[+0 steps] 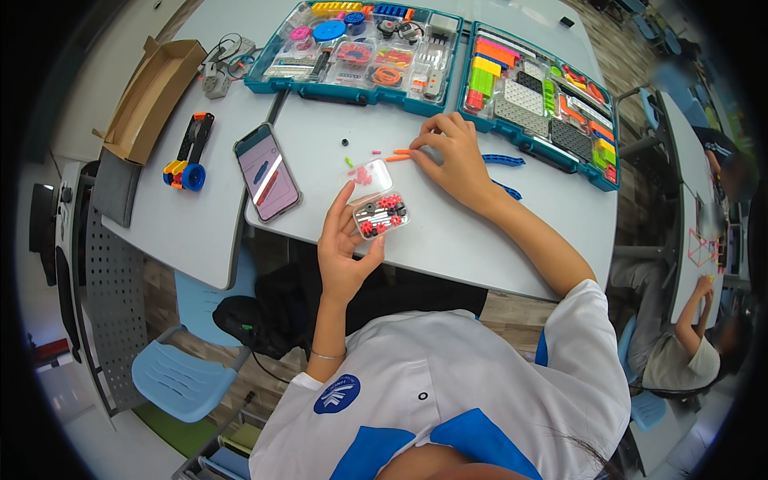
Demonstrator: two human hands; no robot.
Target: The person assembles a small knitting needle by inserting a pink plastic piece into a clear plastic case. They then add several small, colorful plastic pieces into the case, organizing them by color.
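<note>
Spill risk: the small clear box [382,217] stands open, so a tilt of the wrist could tip its red gears [390,202] onto the table [460,244].
Lid risk: a nudge to the clear lid [386,186] just beyond the box could scatter the pink pieces [364,175] lying in it.
Stray-piece risk: the black piece [345,142], lime piece [349,162] and single pink piece [376,152] lie loose on the far side; a sweeping sleeve or finger could lose them.
Left hand [342,254]: grip clamped on the small box, thumb on the near side, fingers along the left, above the table's near part.
Right hand [450,157]: fingertips at the orange pieces [398,155]; the view is too coarse to tell whether the grip is pinched on them or merely beside them.
Small box contents: red gears, with black and pale grey bits among them.
Left teal case [360,98]: at the far side, open, with a blue disc [329,31], orange rings [386,76] and clear boxes of parts.
Right teal case [560,162]: also open, with grey perforated plates [524,97] and green, yellow and orange blocks.
Cardboard box [152,104]: far left, open-topped.
</note>
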